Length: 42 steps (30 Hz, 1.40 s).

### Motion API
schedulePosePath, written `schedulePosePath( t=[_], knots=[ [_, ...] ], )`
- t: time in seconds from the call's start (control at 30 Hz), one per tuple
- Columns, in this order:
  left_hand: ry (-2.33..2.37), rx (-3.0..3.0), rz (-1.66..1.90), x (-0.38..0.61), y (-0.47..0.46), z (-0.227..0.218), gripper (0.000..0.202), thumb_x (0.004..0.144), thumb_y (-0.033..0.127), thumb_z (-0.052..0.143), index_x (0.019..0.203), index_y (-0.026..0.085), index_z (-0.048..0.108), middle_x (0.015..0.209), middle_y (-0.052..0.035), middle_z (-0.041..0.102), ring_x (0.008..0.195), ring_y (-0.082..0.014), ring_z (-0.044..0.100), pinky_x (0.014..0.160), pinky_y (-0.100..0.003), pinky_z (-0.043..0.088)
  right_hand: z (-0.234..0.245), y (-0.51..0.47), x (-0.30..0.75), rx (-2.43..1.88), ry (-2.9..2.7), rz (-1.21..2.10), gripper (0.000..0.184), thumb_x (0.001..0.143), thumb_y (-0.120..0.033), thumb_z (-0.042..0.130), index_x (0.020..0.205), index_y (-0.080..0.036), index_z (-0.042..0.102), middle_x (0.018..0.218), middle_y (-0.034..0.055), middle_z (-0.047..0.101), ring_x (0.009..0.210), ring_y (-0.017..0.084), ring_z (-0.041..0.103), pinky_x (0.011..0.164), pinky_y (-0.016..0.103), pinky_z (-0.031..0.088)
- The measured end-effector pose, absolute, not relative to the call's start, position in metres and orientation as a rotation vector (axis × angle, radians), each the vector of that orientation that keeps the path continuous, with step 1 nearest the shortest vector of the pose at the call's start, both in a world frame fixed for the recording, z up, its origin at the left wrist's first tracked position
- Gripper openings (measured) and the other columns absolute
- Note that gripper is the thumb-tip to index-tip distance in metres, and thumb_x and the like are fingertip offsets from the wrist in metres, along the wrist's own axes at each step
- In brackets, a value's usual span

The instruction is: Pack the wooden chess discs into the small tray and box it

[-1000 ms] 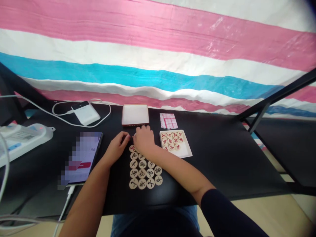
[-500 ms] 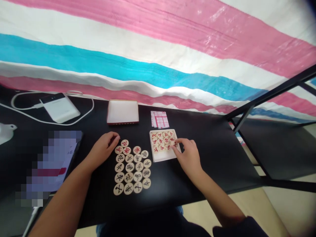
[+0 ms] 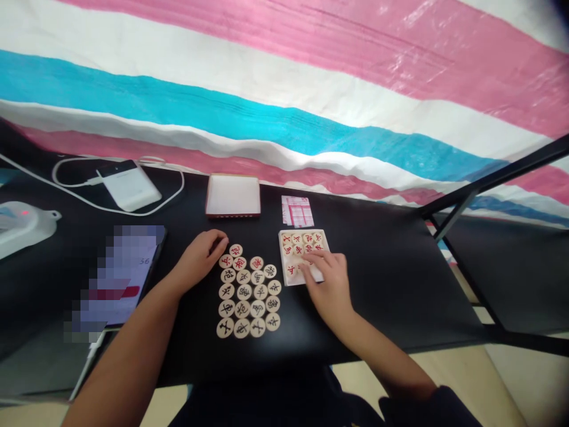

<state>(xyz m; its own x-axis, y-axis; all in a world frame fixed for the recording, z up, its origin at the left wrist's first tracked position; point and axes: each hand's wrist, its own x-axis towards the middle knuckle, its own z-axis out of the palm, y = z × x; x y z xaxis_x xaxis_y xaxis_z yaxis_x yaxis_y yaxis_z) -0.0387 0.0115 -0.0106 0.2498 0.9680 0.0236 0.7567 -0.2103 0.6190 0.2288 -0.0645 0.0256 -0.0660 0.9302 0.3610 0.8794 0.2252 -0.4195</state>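
Right hand lies half-open, fingertips on red-marked xiangqi pieces in a white tray; left hand, loosely curled and apparently empty, sits just beside black-marked pieces on the counter.

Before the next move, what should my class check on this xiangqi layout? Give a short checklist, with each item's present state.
Black-character xiangqi pieces lie flat in rows, none overlapping: ok.
Every red-character piece is inside the white tray: cannot tell, some are hidden.
Right hand is free of pieces: cannot tell, its fingers are over the tray.
Left hand is free of pieces: cannot tell, it is curled beside the top rows.
Pink printed sheet lies apart from all pieces: ok.
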Motion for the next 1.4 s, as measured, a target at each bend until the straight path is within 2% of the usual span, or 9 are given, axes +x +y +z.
schedulePosePath(
  t=[0.17, 0.37, 0.57, 0.7, 0.83, 1.0, 1.13, 1.4],
  knots=[
    [1.547, 2.051, 0.590, -0.039, 0.010, -0.010, 0.029, 0.085, 0.041, 0.034, 0.085, 0.018, 0.052, 0.078, -0.0045, 0.057, 0.073, -0.0190, 0.051, 0.068, -0.031, 0.041, 0.031, -0.056, 0.175, -1.588, -2.213, 0.370, 0.019, 0.079, -0.025, 0.057, 0.095, -0.017, 0.063, 0.090, 0.0069, 0.062, 0.088, 0.021, 0.046, 0.079, 0.034, 0.039],
    [1.529, 2.062, 0.619, -0.038, 0.009, -0.011, 0.027, 0.085, 0.038, 0.035, 0.084, 0.017, 0.052, 0.076, -0.0050, 0.056, 0.073, -0.0198, 0.051, 0.069, -0.032, 0.041, 0.036, -0.037, 0.151, -1.745, -2.374, 0.338, 0.022, 0.081, -0.031, 0.052, 0.094, -0.016, 0.061, 0.090, 0.0092, 0.061, 0.089, 0.024, 0.047, 0.078, 0.037, 0.037],
    [1.512, 2.085, 0.632, -0.038, 0.010, -0.012, 0.027, 0.085, 0.037, 0.035, 0.085, 0.017, 0.053, 0.077, -0.0055, 0.057, 0.074, -0.0202, 0.051, 0.070, -0.032, 0.041, 0.035, -0.027, 0.136, -1.829, -2.429, 0.308, 0.020, 0.079, -0.026, 0.047, 0.086, -0.014, 0.061, 0.085, 0.0117, 0.062, 0.086, 0.025, 0.049, 0.075, 0.037, 0.038],
    [1.516, 2.085, 0.631, -0.039, 0.010, -0.014, 0.028, 0.085, 0.038, 0.035, 0.085, 0.017, 0.052, 0.078, -0.0058, 0.057, 0.075, -0.0207, 0.051, 0.070, -0.032, 0.041, 0.046, -0.035, 0.150, -1.777, -2.263, 0.312, 0.017, 0.079, -0.026, 0.047, 0.077, -0.015, 0.060, 0.076, 0.0079, 0.061, 0.081, 0.021, 0.049, 0.075, 0.033, 0.039],
    [1.518, 2.092, 0.608, -0.039, 0.010, -0.015, 0.028, 0.085, 0.039, 0.035, 0.086, 0.017, 0.052, 0.078, -0.0056, 0.057, 0.076, -0.0206, 0.051, 0.071, -0.032, 0.040, 0.057, -0.052, 0.191, -1.810, -2.042, 0.319, 0.014, 0.077, -0.028, 0.050, 0.079, -0.017, 0.059, 0.075, 0.0048, 0.061, 0.078, 0.019, 0.049, 0.074, 0.031, 0.040],
    [1.538, 2.092, 0.580, -0.038, 0.011, -0.015, 0.029, 0.085, 0.040, 0.034, 0.086, 0.018, 0.053, 0.078, -0.0056, 0.057, 0.075, -0.0204, 0.051, 0.070, -0.032, 0.040, 0.047, -0.068, 0.233, -2.000, -1.967, 0.408, 0.015, 0.075, -0.032, 0.053, 0.074, -0.018, 0.058, 0.071, 0.0041, 0.060, 0.075, 0.020, 0.050, 0.069, 0.031, 0.041],
    [1.564, 2.086, 0.581, -0.038, 0.010, -0.015, 0.031, 0.085, 0.042, 0.034, 0.087, 0.018, 0.053, 0.077, -0.0053, 0.057, 0.074, -0.0200, 0.051, 0.068, -0.031, 0.041, 0.037, -0.067, 0.233, -1.975, -1.974, 0.466, 0.015, 0.076, -0.031, 0.052, 0.070, -0.019, 0.057, 0.068, 0.0032, 0.060, 0.074, 0.019, 0.051, 0.069, 0.030, 0.041],
    [1.556, 2.087, 0.591, -0.038, 0.009, -0.014, 0.030, 0.084, 0.042, 0.035, 0.085, 0.018, 0.053, 0.076, -0.0045, 0.057, 0.072, -0.0196, 0.050, 0.067, -0.031, 0.040, 0.043, -0.068, 0.233, -2.015, -2.004, 0.390, 0.014, 0.076, -0.029, 0.052, 0.081, -0.018, 0.061, 0.077, 0.0053, 0.064, 0.079, 0.021, 0.052, 0.069, 0.031, 0.042]
  ],
)
